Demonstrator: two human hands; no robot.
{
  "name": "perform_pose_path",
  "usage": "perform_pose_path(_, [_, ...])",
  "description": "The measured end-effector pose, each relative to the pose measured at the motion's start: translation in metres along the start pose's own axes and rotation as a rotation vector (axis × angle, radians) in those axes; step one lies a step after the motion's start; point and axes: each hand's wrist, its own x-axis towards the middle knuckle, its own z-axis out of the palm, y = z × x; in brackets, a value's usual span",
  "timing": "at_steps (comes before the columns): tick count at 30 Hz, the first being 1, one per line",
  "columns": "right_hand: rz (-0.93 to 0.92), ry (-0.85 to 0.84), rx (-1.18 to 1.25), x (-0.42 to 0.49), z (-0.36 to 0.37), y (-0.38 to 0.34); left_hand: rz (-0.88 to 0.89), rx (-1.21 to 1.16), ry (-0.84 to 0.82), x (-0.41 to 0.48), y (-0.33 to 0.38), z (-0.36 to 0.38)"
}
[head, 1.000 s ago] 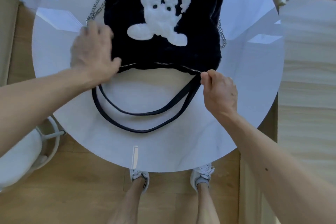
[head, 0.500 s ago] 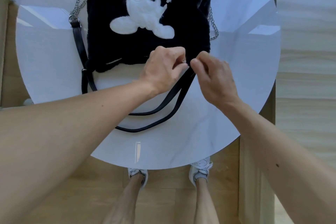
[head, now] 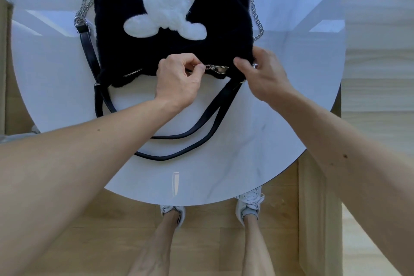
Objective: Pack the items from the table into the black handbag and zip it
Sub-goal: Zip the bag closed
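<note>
Zipping: left hand [head: 177,83] pinches the zip pull [head: 208,67], right hand [head: 262,76] grips the black handbag [head: 224,36]. Next needs a straight, taut pull

L hand [head: 179,80] pinching zipper pull [head: 209,67]

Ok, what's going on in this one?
A person is working the zip of the black handbag, which lies flat on the round white table. The left hand pinches the zipper pull near the bag's right end, and the right hand grips that corner. The black straps trail toward the person. How much of the zip is closed is hard to tell.
</note>
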Motion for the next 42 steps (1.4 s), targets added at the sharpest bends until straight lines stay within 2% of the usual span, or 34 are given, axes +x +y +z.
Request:
perform_pose_path(7, [0.048, -0.059, 0.132, 0.0, 0.003, 0.006, -0.047, 0.034, -0.057, -0.002, -0.006, 0.007])
perform_pose_path(10, [0.015, -0.102, 0.18, -0.002, 0.006, 0.004, -0.053, 0.091, -0.06, 0.0, -0.009, 0.007])
perform_pose_path(12, [-0.052, -0.142, 0.091, -0.005, 0.006, 0.005, -0.045, 0.118, -0.071, 0.001, -0.011, 0.006])
perform_pose_path(14, [-0.056, -0.106, -0.006, -0.005, 0.007, 0.007, -0.035, 0.149, -0.09, 0.002, -0.012, 0.005])
perform_pose_path(17, [0.023, 0.095, -0.184, -0.007, 0.012, 0.003, -0.004, 0.198, -0.117, 0.001, -0.012, 0.001])
perform_pose_path(19, [0.071, 0.168, -0.268, -0.009, 0.018, -0.003, 0.011, 0.245, -0.154, 0.001, -0.011, -0.001])
perform_pose_path(22, [0.199, 0.116, -0.232, -0.008, 0.02, -0.012, 0.058, 0.364, -0.142, 0.001, -0.01, -0.009])
perform_pose_path(24, [0.233, 0.068, -0.207, -0.009, 0.017, -0.016, 0.166, 0.417, -0.022, 0.002, -0.01, -0.023])
perform_pose_path(27, [0.087, 0.181, -0.145, -0.01, 0.008, -0.026, 0.394, 0.488, 0.186, 0.018, -0.013, -0.048])
perform_pose_path(30, [-0.134, 0.298, -0.086, 0.009, 0.007, -0.051, 0.44, 0.65, 0.292, 0.052, -0.022, -0.069])
perform_pose_path(35, [-0.371, 0.157, -0.391, 0.064, 0.045, -0.085, 0.337, 0.763, 0.044, 0.085, -0.058, -0.079])
perform_pose_path(38, [-0.345, 0.082, -0.554, 0.083, 0.064, -0.071, 0.329, 0.73, -0.018, 0.091, -0.077, -0.079])
perform_pose_path(42, [-0.335, 0.153, -0.62, 0.089, 0.071, -0.048, 0.386, 0.737, -0.032, 0.104, -0.09, -0.083])
